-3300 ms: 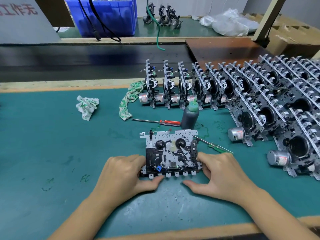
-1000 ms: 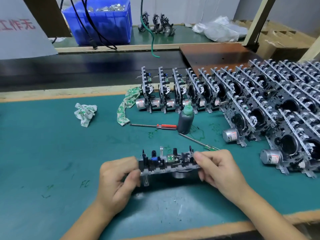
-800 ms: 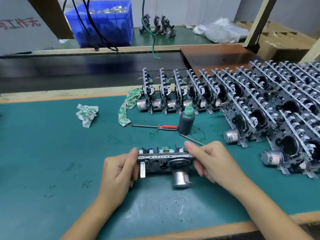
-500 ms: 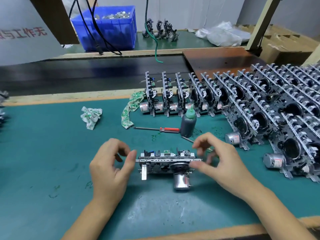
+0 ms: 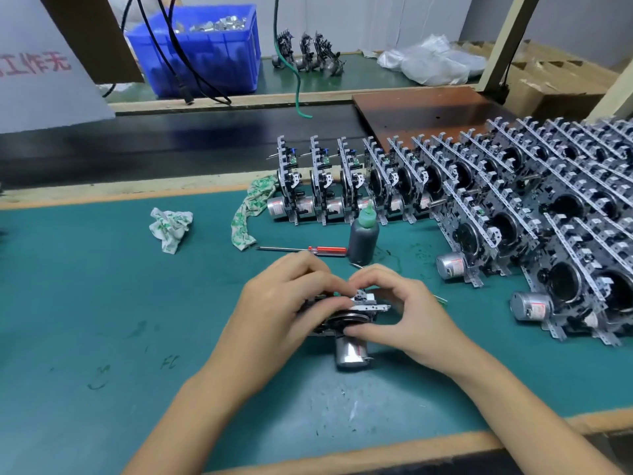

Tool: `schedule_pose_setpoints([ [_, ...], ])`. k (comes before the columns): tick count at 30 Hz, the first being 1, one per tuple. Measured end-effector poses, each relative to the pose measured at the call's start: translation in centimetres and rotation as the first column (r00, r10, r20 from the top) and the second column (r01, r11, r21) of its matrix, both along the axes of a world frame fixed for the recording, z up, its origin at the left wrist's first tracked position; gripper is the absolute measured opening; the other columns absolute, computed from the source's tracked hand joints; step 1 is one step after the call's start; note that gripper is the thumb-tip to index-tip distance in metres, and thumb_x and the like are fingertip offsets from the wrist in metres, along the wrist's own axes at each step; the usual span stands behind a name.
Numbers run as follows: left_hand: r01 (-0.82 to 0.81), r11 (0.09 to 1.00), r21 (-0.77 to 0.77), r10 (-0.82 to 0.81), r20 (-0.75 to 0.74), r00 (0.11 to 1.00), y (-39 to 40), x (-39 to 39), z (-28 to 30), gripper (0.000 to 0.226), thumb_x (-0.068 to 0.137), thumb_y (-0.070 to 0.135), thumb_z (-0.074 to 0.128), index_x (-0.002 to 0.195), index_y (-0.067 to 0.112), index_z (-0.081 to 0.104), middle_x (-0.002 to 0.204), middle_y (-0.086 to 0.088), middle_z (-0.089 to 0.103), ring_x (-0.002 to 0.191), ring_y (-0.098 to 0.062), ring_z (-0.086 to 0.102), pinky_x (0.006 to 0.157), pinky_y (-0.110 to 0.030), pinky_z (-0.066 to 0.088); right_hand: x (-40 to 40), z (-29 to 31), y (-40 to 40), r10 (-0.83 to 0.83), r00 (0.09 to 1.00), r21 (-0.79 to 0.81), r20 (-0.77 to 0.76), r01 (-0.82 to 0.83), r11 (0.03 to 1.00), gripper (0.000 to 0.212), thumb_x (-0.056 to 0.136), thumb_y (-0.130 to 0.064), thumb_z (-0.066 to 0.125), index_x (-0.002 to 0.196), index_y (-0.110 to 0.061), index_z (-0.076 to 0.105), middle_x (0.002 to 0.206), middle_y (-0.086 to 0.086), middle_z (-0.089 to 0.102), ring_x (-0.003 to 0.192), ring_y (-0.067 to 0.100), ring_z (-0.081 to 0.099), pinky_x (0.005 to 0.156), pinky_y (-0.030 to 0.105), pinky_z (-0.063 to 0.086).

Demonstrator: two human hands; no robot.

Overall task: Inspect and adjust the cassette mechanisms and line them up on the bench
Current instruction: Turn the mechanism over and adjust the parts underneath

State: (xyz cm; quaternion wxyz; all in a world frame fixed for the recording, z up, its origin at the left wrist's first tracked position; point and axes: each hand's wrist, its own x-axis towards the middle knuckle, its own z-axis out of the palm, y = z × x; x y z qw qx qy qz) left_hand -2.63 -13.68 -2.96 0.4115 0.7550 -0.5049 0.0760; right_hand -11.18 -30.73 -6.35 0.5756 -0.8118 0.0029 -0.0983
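Note:
One cassette mechanism stands on its edge on the green bench mat, its silver motor pointing toward me. My left hand curls over its left and top side and hides much of it. My right hand grips its right end, thumb low on the near face by the flywheel, fingers curled over the top. Several more mechanisms stand upright in rows at the back right.
A dark oil bottle with a green cap, a red-handled screwdriver and a green-handled one lie just beyond my hands. Two crumpled cloths sit left of the rows. A blue crate stands on the far shelf.
The mechanism was lying flat, then was tipped up onto its edge with the motor toward me. Both hands loosened briefly and now close in over its top and ends.

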Motion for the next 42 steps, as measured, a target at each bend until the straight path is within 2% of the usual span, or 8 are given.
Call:
schedule_pose_setpoints([
  [7, 0.049, 0.998, -0.038, -0.054, -0.135, 0.989, -0.13, 0.25, 0.39, 0.01, 0.077, 0.016, 0.072, 0.084, 0.01, 0.077, 0.068, 0.006, 0.045, 0.061, -0.001, 0.042, 0.059, -0.008, 0.03, 0.07, 0.01, 0.14, -0.014, 1.0, 0.029, -0.025, 0.015, 0.999, 0.028, 0.061, -0.037, 0.077, 0.087, -0.033, 0.067, 0.092, -0.011, 0.066, 0.089, 0.013, 0.062, 0.085, 0.026, 0.048],
  [11, 0.043, 0.999, -0.029, -0.047, -0.15, 0.988, -0.33, 0.22, 0.38, 0.011, 0.078, 0.017, 0.071, 0.086, 0.012, 0.077, 0.068, 0.008, 0.044, 0.062, 0.001, 0.041, 0.059, -0.006, 0.029, -0.1, -0.62, 0.46, -0.049, 0.999, 0.007, 0.003, 0.049, 0.999, 0.023, 0.066, -0.025, 0.079, 0.085, -0.02, 0.068, 0.089, -0.01, 0.064, 0.087, 0.01, 0.061, 0.082, 0.025, 0.047],
  [16, 0.038, 0.998, -0.049, -0.046, -0.165, 0.985, -0.3, 0.15, 0.38, 0.01, 0.078, 0.016, 0.071, 0.085, 0.013, 0.076, 0.068, 0.008, 0.045, 0.061, -0.001, 0.042, 0.058, -0.008, 0.03, -0.2, -0.6, 0.59, -0.067, 0.997, 0.042, 0.03, 0.066, 0.997, 0.037, 0.063, -0.03, 0.08, 0.097, -0.035, 0.066, 0.1, -0.012, 0.064, 0.1, 0.012, 0.061, 0.089, 0.026, 0.047],
  [21, -0.001, 0.999, -0.043, -0.005, -0.133, 0.991, -0.35, -0.09, 0.24, 0.01, 0.08, 0.017, 0.07, 0.086, 0.012, 0.077, 0.07, 0.008, 0.047, 0.063, -0.001, 0.045, 0.061, -0.007, 0.031, -0.05, -0.87, 0.64, -0.049, 0.998, 0.137, 0.033, 0.044, 0.99, 0.033, 0.063, -0.013, 0.079, 0.092, -0.022, 0.065, 0.095, -0.011, 0.062, 0.094, 0.007, 0.06, 0.085, 0.016, 0.043],
  [25, 0.04, 0.998, -0.049, -0.048, -0.168, 0.985, -0.12, 0.03, 0.31, 0.009, 0.078, 0.017, 0.071, 0.085, 0.014, 0.076, 0.069, 0.008, 0.047, 0.061, 0.003, 0.041, 0.059, -0.005, 0.028, -0.01, -0.63, 0.66, -0.018, 1.0, 0.181, -0.004, 0.018, 0.983, 0.034, 0.061, -0.01, 0.079, 0.089, -0.025, 0.065, 0.091, -0.014, 0.062, 0.087, 0.006, 0.061, 0.081, 0.016, 0.045],
  [33, -0.009, 0.999, -0.049, 0.003, -0.113, 0.994, -0.25, -0.11, -0.02, 0.009, 0.079, 0.017, 0.071, 0.085, 0.013, 0.077, 0.07, 0.006, 0.049, 0.063, 0.001, 0.044, 0.061, -0.007, 0.032, -0.01, -0.65, 0.64, -0.026, 1.0, 0.15, 0.011, 0.024, 0.988, 0.033, 0.063, -0.009, 0.078, 0.093, -0.017, 0.066, 0.095, -0.005, 0.064, 0.092, 0.01, 0.062, 0.084, 0.019, 0.045],
  [37, 0.022, 0.997, -0.08, -0.033, -0.145, 0.989, -0.07, -0.06, -0.12, 0.011, 0.08, 0.022, 0.073, 0.084, 0.012, 0.077, 0.071, 0.006, 0.051, 0.064, 0.003, 0.045, 0.062, -0.006, 0.031, 0.19, -0.32, 0.19, -0.01, 1.0, 0.091, 0.013, 0.009, 0.996, 0.034, 0.062, -0.013, 0.083, 0.09, -0.024, 0.068, 0.096, -0.011, 0.064, 0.094, 0.01, 0.062, 0.088, 0.022, 0.045],
  [42, 0.016, 0.996, -0.087, -0.03, -0.163, 0.986, -0.02, -0.12, -0.18, 0.009, 0.079, 0.019, 0.073, 0.083, 0.012, 0.077, 0.071, 0.007, 0.052, 0.064, 0.007, 0.045, 0.062, -0.003, 0.03, 0.09, -0.27, 0.44, -0.038, 0.998, 0.054, 0.054, 0.035, 0.998, 0.032, 0.062, -0.015, 0.081, 0.089, -0.028, 0.068, 0.094, -0.015, 0.065, 0.094, 0.007, 0.062, 0.086, 0.016, 0.043],
])
